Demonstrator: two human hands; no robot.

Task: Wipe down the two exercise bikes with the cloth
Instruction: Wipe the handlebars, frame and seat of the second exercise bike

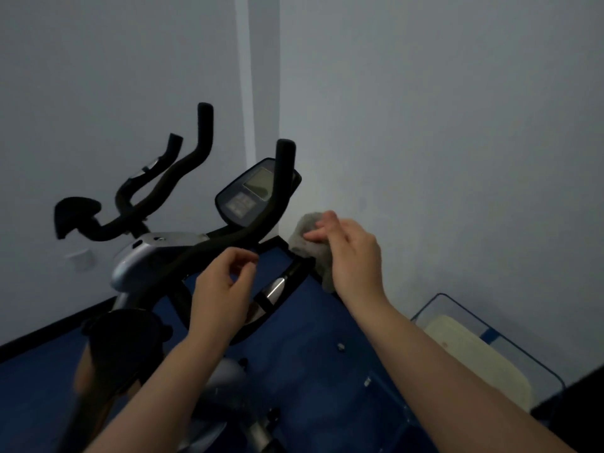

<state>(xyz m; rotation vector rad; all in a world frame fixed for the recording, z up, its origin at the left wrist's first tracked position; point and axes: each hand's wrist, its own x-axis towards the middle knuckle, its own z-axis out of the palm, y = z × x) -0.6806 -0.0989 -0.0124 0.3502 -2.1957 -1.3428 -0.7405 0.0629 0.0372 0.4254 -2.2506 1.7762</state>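
Blue floor (310, 322) meets pale grey walls (425, 125) in a corner at centre frame, w/ a dark skirting strip (49, 335) along the floor's left edge. A wall socket (80, 259) sits low on the left wall. By the floor's right edge, against the right wall, stands a clear bin w/ blue trim (490, 341) (something cream-coloured inside, can't tell what).

Exercise bike (157, 256) stands in the corner, front end toward the corner; its long axis runs from bottom-left of frame up toward the corner. Black handlebars (202, 158) rise up and slightly left, console (255, 191) tilted back w/ its screen facing the camera. Black saddle (127, 335) at lower left, partly blurred. Only one bike clearly visible.

Right hand (349, 253) grips a grey cloth (307, 237) bunched in the palm, fingers curled round it, fingertips toward the console; cloth is near the corner, just right of the near handlebar, over the bike's front frame. Contact w/ the bike – can't tell.

Left hand (222, 289) hovers just below the near handlebar, fingers loosely curled, holding nothing.
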